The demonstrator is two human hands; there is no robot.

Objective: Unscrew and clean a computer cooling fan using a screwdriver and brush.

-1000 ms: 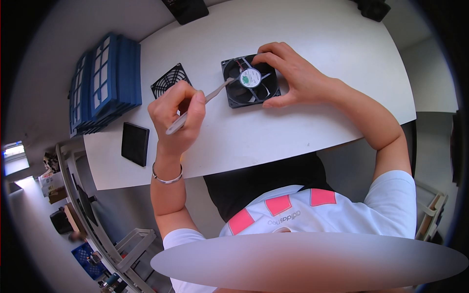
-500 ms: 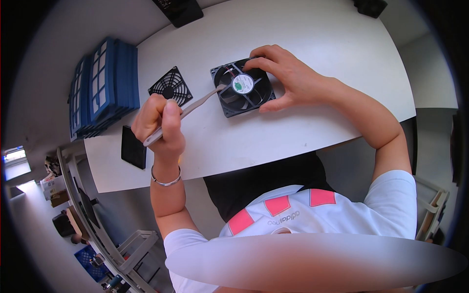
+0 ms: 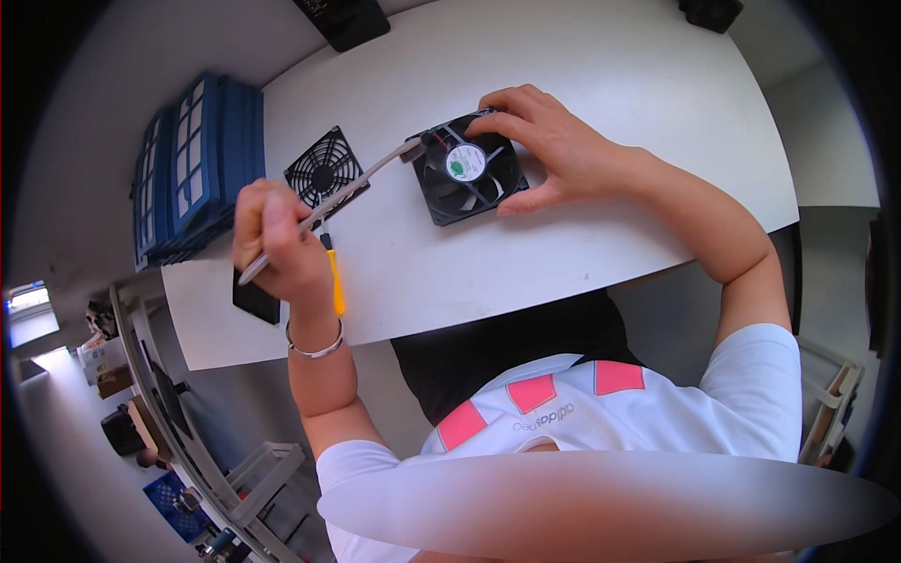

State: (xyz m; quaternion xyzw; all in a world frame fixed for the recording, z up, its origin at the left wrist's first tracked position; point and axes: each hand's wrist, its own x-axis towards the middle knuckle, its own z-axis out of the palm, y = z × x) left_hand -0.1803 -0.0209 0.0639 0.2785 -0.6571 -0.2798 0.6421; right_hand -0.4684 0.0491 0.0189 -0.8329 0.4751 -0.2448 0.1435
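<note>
A square black cooling fan (image 3: 483, 192) with a round white label at its hub lies on the white table. My right hand (image 3: 554, 141) grips its right side, fingers over the far edge and thumb at the near corner. In my closed left hand (image 3: 282, 239) is a slim pale-handled brush (image 3: 361, 178). Its dark bristle head rests at the fan's upper left edge. A black fan grille (image 3: 324, 174) lies left of the fan, partly under the brush handle. Beside my left wrist is a screwdriver with a yellow handle (image 3: 337, 286), its shaft pointing toward the grille.
Blue slotted bins (image 3: 216, 150) are stacked at the table's left edge. A dark flat rectangular object (image 3: 253, 298) lies partly behind my left hand. At the far edge stands a black device (image 3: 345, 21), and another dark object (image 3: 713, 14) sits at the far right corner.
My left hand has moved left, drawing the brush head from inside the fan to its upper left edge. The yellow screwdriver has come into view. My right hand stays on the fan.
</note>
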